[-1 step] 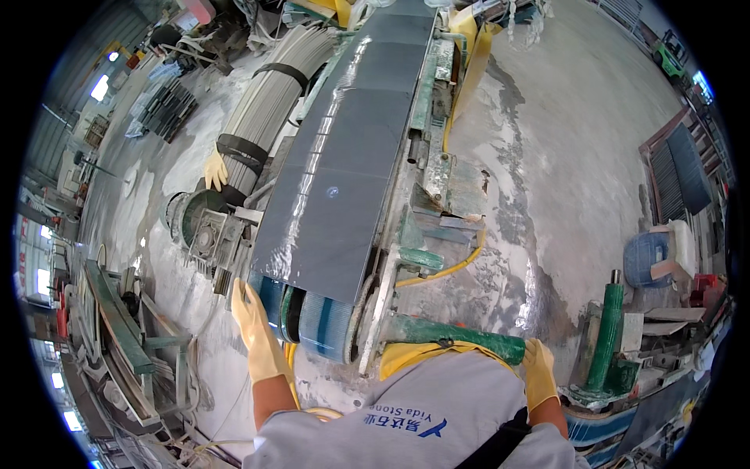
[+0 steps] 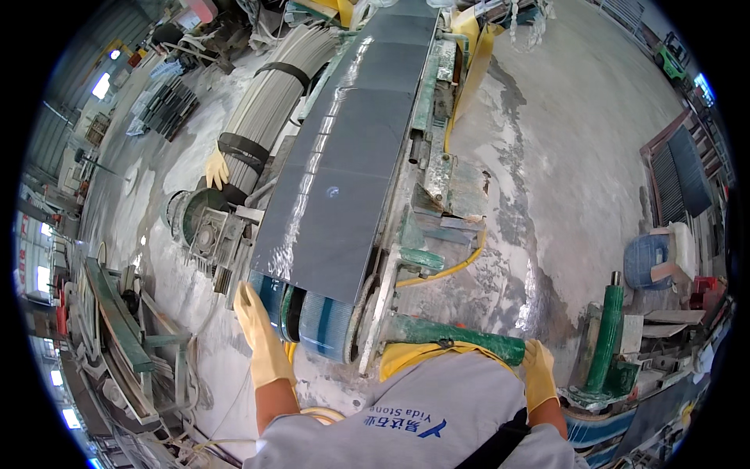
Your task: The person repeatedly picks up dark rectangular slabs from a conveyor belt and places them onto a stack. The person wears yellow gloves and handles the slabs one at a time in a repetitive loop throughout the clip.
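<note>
Dark grey stone slabs point(image 2: 336, 180) lie end to end along a conveyor and reach its near end, where a blue ribbed belt point(image 2: 324, 328) wraps round. My left hand point(image 2: 258, 328), in a cream rubber glove, is beside the conveyor's left near corner. Its fingers stretch forward alongside the frame, with nothing visible in them; whether they touch the frame I cannot tell. On the right, my right hand point(image 2: 539, 367) wears a similar glove and closes over the end of a green cylinder point(image 2: 469, 338) that sticks out across my front. Part of its grip is hidden.
Left of the conveyor stand a motor point(image 2: 207, 234) and a strapped bundle of pale strips point(image 2: 266, 109); a loose glove point(image 2: 216, 168) lies there. A yellow hose point(image 2: 461, 266) curves on the right. Further right are a green post point(image 2: 605, 336) and a blue drum point(image 2: 647, 262).
My left hand has shifted very slightly downward and to the right. My right hand and the slabs look the same.
</note>
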